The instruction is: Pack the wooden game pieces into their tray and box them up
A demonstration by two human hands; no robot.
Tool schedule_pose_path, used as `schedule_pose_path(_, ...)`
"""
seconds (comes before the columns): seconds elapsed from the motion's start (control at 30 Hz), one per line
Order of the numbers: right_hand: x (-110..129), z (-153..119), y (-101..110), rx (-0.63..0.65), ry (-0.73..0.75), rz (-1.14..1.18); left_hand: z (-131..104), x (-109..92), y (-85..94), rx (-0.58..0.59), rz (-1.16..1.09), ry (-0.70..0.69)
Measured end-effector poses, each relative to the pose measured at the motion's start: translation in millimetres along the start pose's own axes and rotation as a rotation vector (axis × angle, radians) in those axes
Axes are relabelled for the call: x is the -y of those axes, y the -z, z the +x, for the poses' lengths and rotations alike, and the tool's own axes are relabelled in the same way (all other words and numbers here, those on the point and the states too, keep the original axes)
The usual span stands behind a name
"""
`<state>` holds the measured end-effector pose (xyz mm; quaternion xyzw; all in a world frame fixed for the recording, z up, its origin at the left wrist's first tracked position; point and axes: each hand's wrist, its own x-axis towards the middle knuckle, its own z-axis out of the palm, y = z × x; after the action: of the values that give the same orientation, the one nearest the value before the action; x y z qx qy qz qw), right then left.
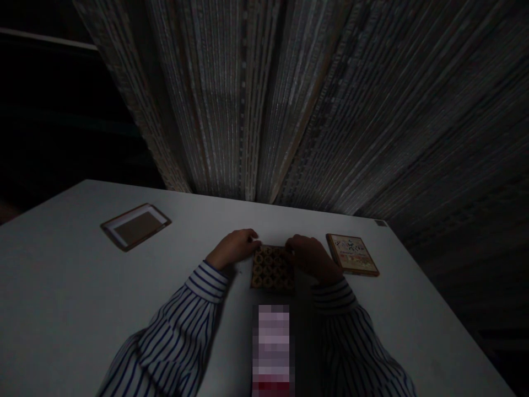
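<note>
Tan, round pieces (268, 270), each with a dark mark, sit in rows in a shallow tray (273, 291) straight ahead of me on the white counter (61, 309). The tray lies between my two hands and a little toward my body from both: my left grip (235, 248) comes in at its far left corner, my right grip (313, 258) at its far right corner. Neither is clearly nearer, though the right overlaps more of its corner from where I look. The tray looks close to square, so I make out no clear long axis; its sides run roughly straight away from me, and its far edge spans the gap from one set of fingertips to the other.

On the left, my thumb and forefinger are bent, with some space between them; whether they pinch the rim, I cannot tell. The right fingers curl in shadow, and I cannot tell whether they press together or hold anything.

Well apart to the left lies a shallow open box (136, 227), turned askew. A printed box (354, 255) lies flat just beyond my right wrist, on its outer side.
</note>
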<state>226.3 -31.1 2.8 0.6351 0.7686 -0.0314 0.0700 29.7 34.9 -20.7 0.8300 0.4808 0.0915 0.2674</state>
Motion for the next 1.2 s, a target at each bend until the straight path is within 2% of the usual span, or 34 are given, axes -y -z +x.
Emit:
schedule_pose_path(0.63, -0.9, -0.7, 0.0, 0.008, 0.006, -0.001, -1.4, -0.8, 0.6, 0.019, 0.0, -0.008)
schedule_pose_path(0.97, -20.6, -3.7, -7.2, -0.036, 0.024, 0.093, 0.7, 3.9, -0.8, 0.013, 0.02, -0.036)
schedule_pose_path(1.2, -17.9, -3.2, -8.3, -0.033, 0.039, 0.109, 1.3, 5.4, -1.7, 0.033, 0.046, -0.085)
